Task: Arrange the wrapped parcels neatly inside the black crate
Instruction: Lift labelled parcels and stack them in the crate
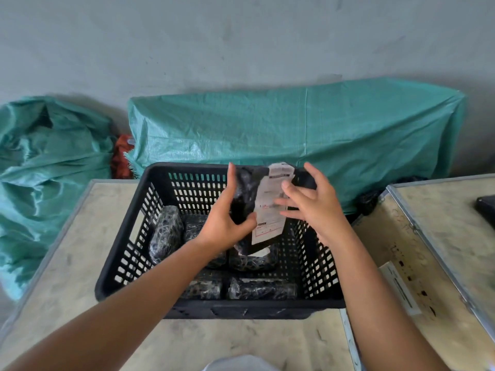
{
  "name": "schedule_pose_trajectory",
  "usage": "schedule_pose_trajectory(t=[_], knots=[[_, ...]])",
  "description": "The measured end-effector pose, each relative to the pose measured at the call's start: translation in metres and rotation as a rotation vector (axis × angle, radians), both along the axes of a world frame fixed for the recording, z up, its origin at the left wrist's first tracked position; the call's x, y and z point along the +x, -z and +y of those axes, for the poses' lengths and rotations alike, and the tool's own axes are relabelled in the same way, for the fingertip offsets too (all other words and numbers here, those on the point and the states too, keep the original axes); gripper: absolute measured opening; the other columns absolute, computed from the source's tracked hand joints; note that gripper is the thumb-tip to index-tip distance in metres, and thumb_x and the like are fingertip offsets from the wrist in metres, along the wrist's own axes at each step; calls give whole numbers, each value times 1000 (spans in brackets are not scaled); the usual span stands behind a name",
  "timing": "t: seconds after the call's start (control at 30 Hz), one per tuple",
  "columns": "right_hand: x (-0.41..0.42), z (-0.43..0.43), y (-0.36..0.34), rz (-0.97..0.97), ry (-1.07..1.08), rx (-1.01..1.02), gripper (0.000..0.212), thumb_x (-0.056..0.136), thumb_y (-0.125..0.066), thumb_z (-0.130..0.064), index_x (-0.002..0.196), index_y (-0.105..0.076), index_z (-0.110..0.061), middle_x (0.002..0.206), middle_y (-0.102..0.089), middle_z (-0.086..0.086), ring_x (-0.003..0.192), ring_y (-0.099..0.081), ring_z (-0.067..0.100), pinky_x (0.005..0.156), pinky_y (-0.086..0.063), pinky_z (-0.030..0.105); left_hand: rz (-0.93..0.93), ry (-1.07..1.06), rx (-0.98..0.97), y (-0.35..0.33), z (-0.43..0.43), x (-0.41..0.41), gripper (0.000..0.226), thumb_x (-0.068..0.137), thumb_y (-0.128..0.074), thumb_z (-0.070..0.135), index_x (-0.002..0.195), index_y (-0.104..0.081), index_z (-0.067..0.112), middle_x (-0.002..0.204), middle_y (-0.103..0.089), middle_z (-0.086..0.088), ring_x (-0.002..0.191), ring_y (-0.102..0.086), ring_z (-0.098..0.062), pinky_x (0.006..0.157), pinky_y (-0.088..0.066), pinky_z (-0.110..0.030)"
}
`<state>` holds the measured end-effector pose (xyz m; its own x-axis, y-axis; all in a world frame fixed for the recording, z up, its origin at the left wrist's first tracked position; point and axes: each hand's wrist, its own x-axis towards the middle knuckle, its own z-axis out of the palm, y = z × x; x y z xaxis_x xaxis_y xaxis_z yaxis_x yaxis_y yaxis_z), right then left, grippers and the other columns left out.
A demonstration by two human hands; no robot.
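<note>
Your left hand [223,218] is up over the black crate [128,253], fingers curled round the dark side of a black parcel [247,194], thumb pressed on its near face by the lower edge of the white shipping label [270,207]. That parcel stands upright, lifted above the crate's middle, its top level with the far rim, its bottom clear of the packages below. Your right hand [313,207] sits just to the right of it, fingers spread wide and loose; the fingertips [285,187] reach onto the label side, though whether they truly press on it I cannot tell, the frame is blurred there.

Down inside the crate lie the wrapped parcels [166,234], dark bundles in shiny film. One stands along the left wall, others fill the floor beside it, and two more lie side by side against the near wall.

The crate rests on a pale, scuffed table [80,277]. A second table [442,236] stands just to the right, with a dark flat object [486,210] at its far edge. Behind everything, green tarpaulin [294,129] drapes a long shape against the grey wall [241,36].
</note>
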<state>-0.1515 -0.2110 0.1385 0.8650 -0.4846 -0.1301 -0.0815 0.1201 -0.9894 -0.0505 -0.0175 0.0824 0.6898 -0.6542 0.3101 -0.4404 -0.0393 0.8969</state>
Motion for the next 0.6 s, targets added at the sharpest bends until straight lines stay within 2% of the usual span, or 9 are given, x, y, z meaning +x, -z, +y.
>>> schedule_pose_trajectory(t=[0.07, 0.17, 0.23, 0.3, 0.37, 0.43, 0.5, 0.53, 0.6], knots=[[-3, 2, 5, -4, 18, -178, 81, 86, -82, -29, 154, -38, -31, 123, -74, 1, 104, -74, 13, 80, -63, 39, 15, 15, -36, -5, 4, 7, 99, 93, -68, 18, 158, 1, 49, 158, -34, 28, 146, -37, -5, 116, -41, -42], [-5, 1, 19, 2, 40, -532, 66, 83, -83, -34, 142, -53, -39, 136, -59, -20, 126, -56, 4, 105, -51, 41, 56, 5, -68, -12, 6, 19, 75, 92, -65, 29, 149, -28, 62, 160, -38, 20, 154, -22, -14, 122, -30, -50], [-6, 0, 27, 5, -48, -474, 66, 81, -84, -39, 140, -54, -46, 144, -53, -21, 135, -48, 6, 112, -44, 44, 138, -1, -100, -15, 5, 26, 57, 90, -65, 31, 137, -51, 60, 161, -40, 6, 156, -16, -22, 120, -32, -53], [-6, -1, 35, 33, -163, -367, 75, 76, -85, -45, 142, -51, -52, 148, -50, -21, 139, -44, 4, 114, -41, 40, 239, 14, -103, -14, 4, 31, 46, 91, -65, 29, 134, -63, 47, 160, -42, -2, 155, -19, -28, 115, -39, -55], [-4, -5, 43, 81, -227, -393, 83, 72, -86, -47, 145, -47, -51, 152, -45, -24, 142, -39, 1, 116, -36, 33, 267, 5, -24, -9, 0, 35, 46, 96, -62, 24, 139, -61, 38, 159, -44, 1, 156, -15, -25, 119, -32, -55], [2, -8, 52, 152, -259, -402, 86, 74, -89, -38, 148, -46, -46, 154, -41, -22, 141, -35, 0, 115, -32, 28, 282, -7, 87, 1, -5, 38, 47, 101, -58, 17, 144, -55, 38, 162, -37, 0, 156, -3, -14, 125, -21, -45], [10, -11, 64, 226, -285, -411, 89, 76, -91, -26, 151, -45, -40, 154, -40, -16, 138, -32, -1, 113, -31, 24, 363, 6, 161, 14, -12, 40, 50, 104, -54, 12, 148, -50, 36, 166, -26, 0, 153, -3, -6, 119, -31, -26], [15, -12, 72, 264, -296, -411, 91, 76, -91, -22, 152, -43, -37, 155, -39, -13, 137, -32, 0, 111, -30, 23, 421, 5, 186, 22, -15, 42, 51, 104, -53, 10, 149, -49, 34, 167, -23, -1, 152, -11, -8, 110, -40, -18], [24, -14, 87, 337, -315, -393, 94, 76, -90, -17, 155, -41, -32, 157, -38, -8, 137, -33, 3, 109, -31, 22, 509, -17, 251, 39, -21, 47, 52, 104, -53, 7, 149, -49, 33, 163, -31, -4, 140, -44, -19, 96, -51, -19]])
